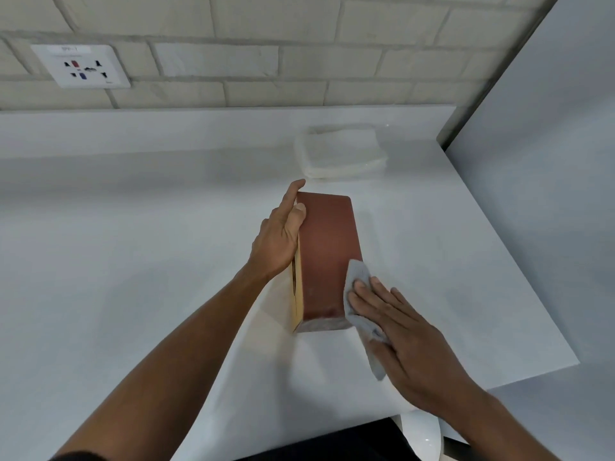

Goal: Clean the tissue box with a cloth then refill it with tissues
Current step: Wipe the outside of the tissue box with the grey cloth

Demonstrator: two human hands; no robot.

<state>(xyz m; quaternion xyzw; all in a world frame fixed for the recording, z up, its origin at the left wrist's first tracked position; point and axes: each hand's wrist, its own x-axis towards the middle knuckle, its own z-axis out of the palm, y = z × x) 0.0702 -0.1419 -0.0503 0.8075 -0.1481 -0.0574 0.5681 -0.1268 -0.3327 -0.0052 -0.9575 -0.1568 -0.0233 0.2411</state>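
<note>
- White countertop (133, 227): tissue stack (339, 151) waits far back.
- Left hand (279, 241) grips tissue box (327, 254), steadying it.
- Right hand (409, 334), fingers flat, presses cloth (357, 287) to its side.

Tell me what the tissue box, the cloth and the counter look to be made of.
Tissue box: reddish-brown, smooth matte panel with a pale tan side, likely wood or covered board. Cloth: soft grey fabric, judging by its folds and limp drape. Counter: white, smooth, faintly glossy, perhaps laminate or stone.
</note>
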